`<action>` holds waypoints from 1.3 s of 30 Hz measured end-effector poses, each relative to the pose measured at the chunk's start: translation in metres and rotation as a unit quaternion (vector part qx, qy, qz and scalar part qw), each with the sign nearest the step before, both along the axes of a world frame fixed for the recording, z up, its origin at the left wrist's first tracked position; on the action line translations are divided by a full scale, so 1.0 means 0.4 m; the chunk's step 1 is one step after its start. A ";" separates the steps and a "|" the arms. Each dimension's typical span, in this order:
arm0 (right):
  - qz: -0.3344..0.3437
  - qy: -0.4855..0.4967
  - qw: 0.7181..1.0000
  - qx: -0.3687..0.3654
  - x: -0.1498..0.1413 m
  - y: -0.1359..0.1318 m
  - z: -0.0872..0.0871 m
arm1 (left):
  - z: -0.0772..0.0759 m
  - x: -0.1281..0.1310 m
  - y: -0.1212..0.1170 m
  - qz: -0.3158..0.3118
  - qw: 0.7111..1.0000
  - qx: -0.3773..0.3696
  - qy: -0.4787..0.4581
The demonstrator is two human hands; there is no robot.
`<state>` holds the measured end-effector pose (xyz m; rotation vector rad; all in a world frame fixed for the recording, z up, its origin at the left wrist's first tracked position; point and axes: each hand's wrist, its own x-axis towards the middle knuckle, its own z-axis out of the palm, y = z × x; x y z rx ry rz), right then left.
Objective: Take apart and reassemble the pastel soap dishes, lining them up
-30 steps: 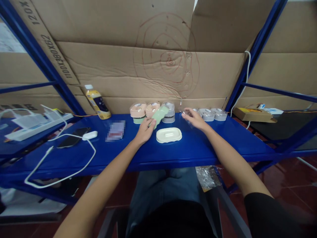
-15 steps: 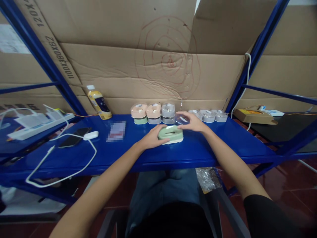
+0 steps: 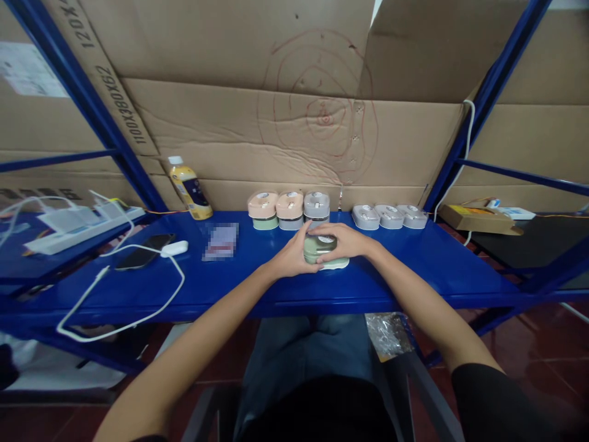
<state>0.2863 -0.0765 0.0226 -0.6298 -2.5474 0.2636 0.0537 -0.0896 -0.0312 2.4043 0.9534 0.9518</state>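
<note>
A small pale-green box [image 3: 339, 263] with a white rim underneath lies on the blue tabletop in front of me. A see-through lid [image 3: 321, 247] with a label on top sits over it; fingers hide whether its edge is fully seated. My left hand [image 3: 293, 255] wraps the left side of box and lid, thumb along the near side. From the right, my right hand [image 3: 350, 241] grips the lid, fingers over its far side and thumb in front. Just behind the hands stands a grey lidded box [image 3: 316, 201], stacked on another partly hidden box.
Two peach boxes [image 3: 276, 204] stand stacked on other boxes at the back, beside several grey lidded boxes [image 3: 390, 216]. To the left are a drink bottle [image 3: 191, 190], a blurred card [image 3: 221, 241], a phone [image 3: 145, 252], a white cable [image 3: 179, 288] and a power strip [image 3: 87, 230].
My right hand has brought the see-through lid left and down onto the green box. My left hand now reaches up around the lid's side too. The view has shifted slightly.
</note>
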 end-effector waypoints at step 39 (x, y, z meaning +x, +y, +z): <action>-0.372 -0.072 0.920 0.100 0.104 0.231 -0.067 | -0.013 -0.036 0.036 0.066 0.996 0.019 0.061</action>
